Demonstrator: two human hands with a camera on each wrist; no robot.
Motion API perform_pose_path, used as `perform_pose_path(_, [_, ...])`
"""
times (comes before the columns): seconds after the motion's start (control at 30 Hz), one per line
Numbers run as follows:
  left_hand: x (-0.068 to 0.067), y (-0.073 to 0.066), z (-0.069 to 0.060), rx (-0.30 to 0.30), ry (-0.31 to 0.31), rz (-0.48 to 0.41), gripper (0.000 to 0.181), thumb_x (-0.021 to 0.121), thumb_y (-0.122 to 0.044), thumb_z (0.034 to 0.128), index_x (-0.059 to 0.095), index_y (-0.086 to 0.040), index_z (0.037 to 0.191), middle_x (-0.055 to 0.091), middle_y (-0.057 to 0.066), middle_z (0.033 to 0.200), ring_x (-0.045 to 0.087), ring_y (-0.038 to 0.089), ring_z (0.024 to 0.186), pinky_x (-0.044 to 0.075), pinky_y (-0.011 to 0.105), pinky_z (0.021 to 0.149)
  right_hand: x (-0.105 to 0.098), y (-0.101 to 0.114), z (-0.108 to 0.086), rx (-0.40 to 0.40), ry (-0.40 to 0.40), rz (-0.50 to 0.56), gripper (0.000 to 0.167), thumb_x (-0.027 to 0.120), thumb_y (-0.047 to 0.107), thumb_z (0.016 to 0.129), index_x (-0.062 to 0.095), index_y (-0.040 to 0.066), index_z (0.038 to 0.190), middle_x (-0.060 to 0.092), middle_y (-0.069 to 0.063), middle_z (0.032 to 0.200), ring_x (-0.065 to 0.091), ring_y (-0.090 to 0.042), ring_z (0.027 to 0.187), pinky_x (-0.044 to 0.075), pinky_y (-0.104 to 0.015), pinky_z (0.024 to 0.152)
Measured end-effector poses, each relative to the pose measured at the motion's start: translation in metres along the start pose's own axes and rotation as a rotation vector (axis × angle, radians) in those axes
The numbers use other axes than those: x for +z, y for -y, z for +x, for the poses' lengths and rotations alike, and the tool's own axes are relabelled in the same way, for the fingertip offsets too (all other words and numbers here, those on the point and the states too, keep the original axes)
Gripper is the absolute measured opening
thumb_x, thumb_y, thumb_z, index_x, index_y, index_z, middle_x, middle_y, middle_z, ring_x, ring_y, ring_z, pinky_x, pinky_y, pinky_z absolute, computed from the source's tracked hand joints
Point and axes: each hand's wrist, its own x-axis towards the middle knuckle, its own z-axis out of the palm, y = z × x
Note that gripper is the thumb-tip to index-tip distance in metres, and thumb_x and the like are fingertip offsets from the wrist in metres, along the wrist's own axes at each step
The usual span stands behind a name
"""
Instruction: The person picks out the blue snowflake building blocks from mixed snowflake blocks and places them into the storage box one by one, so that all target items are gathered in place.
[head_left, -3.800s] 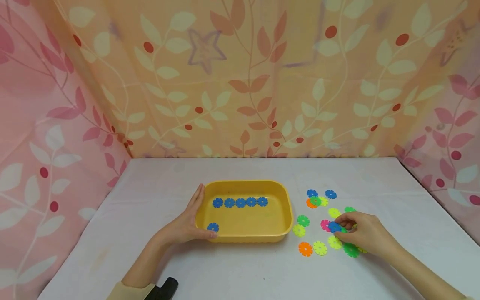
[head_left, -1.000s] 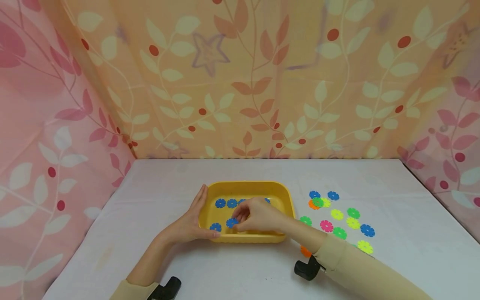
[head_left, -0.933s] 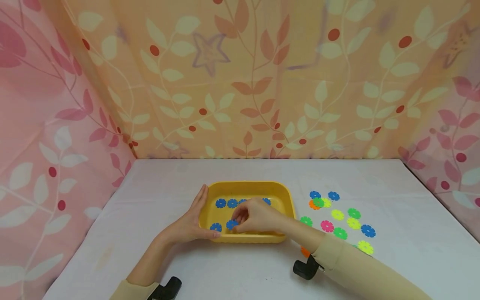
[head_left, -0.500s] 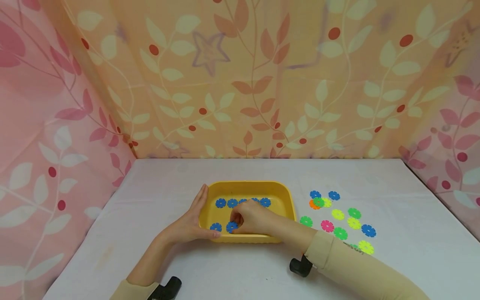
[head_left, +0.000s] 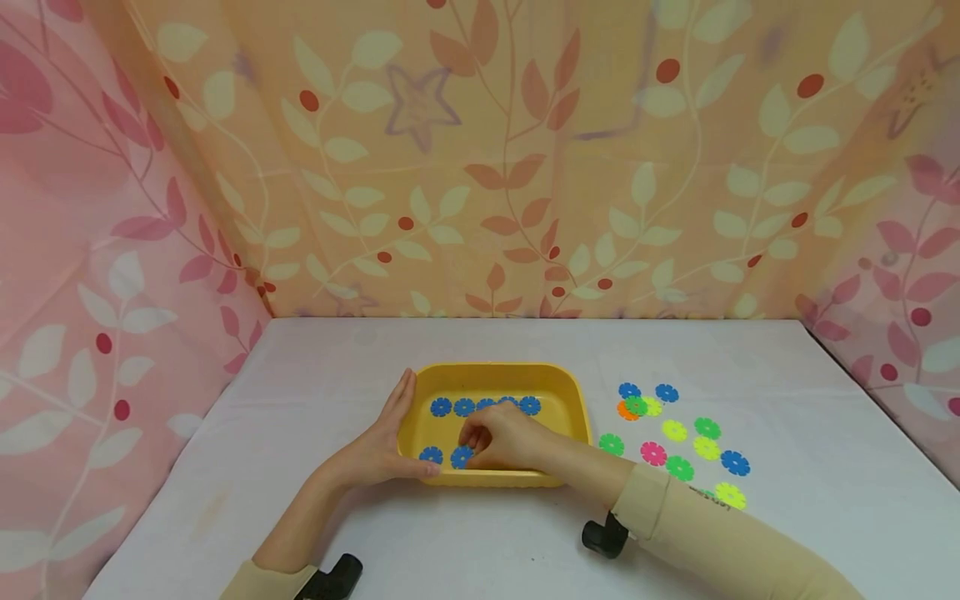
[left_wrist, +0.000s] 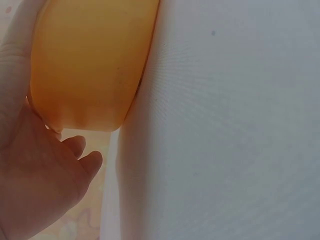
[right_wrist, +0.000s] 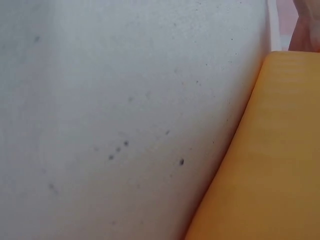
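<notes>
In the head view, my left hand (head_left: pixel 371 450) holds the left end of a yellow plastic tray (head_left: pixel 558 433), thumb over the front rim and fingers along the left side. The left wrist view also shows this hand (left_wrist: pixel 45 175) against the tray wall (left_wrist: pixel 95 65). My right hand (head_left: pixel 506 437) reaches inside and pinches a blue snowflake disc (head_left: pixel 461 457) near the tray's front wall. Left of it lies another blue snowflake disc (head_left: pixel 431 456). Behind runs a row of several blue discs (head_left: pixel 441 407), partly covered by the right hand.
On the white tabletop (head_left: pixel 360 350), right of the tray, several loose discs lie scattered: pink (head_left: pixel 653 453), green (head_left: pixel 679 467), yellow (head_left: pixel 731 496), orange (head_left: pixel 626 409) and blue (head_left: pixel 735 462). The right forearm covers part of that area. Patterned curtains (head_left: pixel 510 167) stand behind and beside the table.
The right hand has carried a blue disc from the loose pieces leftward into the tray, then lowered it beside the front-left disc. The left hand stays on the tray.
</notes>
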Motion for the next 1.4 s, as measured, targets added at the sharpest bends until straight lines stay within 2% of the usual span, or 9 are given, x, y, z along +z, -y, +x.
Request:
perform_pose_path(0.33, [0.0, 0.002, 0.0, 0.007, 0.0, -0.002, 0.133, 0.086, -0.041, 0.0693, -0.01, -0.011, 0.156, -0.019, -0.003, 0.161, -0.011, 0.027, 0.147, 0.007, 0.058, 0.114, 0.002, 0.001, 0.0, -0.022, -0.006, 0.022, 0.02, 0.083, 0.01, 0.077, 0.072, 0.008, 0.095, 0.067, 0.002, 0.08, 0.059, -0.003, 0.07, 0.051, -0.018, 0.068])
perform_pose_path(0.67, [-0.001, -0.002, 0.001, -0.01, 0.003, -0.014, 0.134, 0.087, -0.042, 0.0684, -0.01, -0.011, 0.156, -0.019, -0.002, 0.161, -0.011, 0.027, 0.147, 0.008, 0.058, 0.114, 0.0, 0.001, 0.001, -0.011, 0.008, 0.037, 0.021, 0.082, 0.012, 0.079, 0.072, 0.008, 0.097, 0.067, 0.004, 0.08, 0.059, -0.003, 0.071, 0.051, -0.018, 0.069])
perform_pose_path(1.03, [-0.001, -0.001, 0.0, -0.012, 0.005, -0.008, 0.133, 0.086, -0.042, 0.0701, -0.011, -0.013, 0.156, -0.019, 0.001, 0.161, -0.011, 0.029, 0.147, 0.008, 0.059, 0.113, -0.004, 0.005, -0.003, 0.001, -0.046, 0.076, 0.024, 0.081, 0.015, 0.081, 0.072, 0.007, 0.102, 0.069, 0.004, 0.086, 0.06, -0.004, 0.075, 0.052, -0.019, 0.071])
perform_pose_path(1.2, [-0.002, -0.001, 0.001, -0.01, 0.005, 0.0, 0.132, 0.085, -0.043, 0.0702, -0.011, -0.012, 0.156, -0.019, 0.001, 0.161, -0.01, 0.029, 0.147, 0.008, 0.059, 0.113, -0.009, 0.005, -0.004, 0.015, -0.121, 0.201, 0.023, 0.077, 0.017, 0.085, 0.072, 0.006, 0.105, 0.069, 0.006, 0.088, 0.062, -0.008, 0.081, 0.052, -0.023, 0.076])
perform_pose_path(1.4, [-0.001, -0.001, 0.001, -0.023, 0.007, 0.001, 0.132, 0.085, -0.041, 0.0707, -0.012, -0.014, 0.156, -0.018, 0.001, 0.161, -0.011, 0.029, 0.147, 0.008, 0.059, 0.113, -0.02, 0.005, -0.012, 0.109, -0.234, 0.546, 0.031, 0.075, 0.02, 0.087, 0.07, 0.001, 0.111, 0.071, -0.002, 0.093, 0.067, -0.02, 0.086, 0.055, -0.029, 0.079])
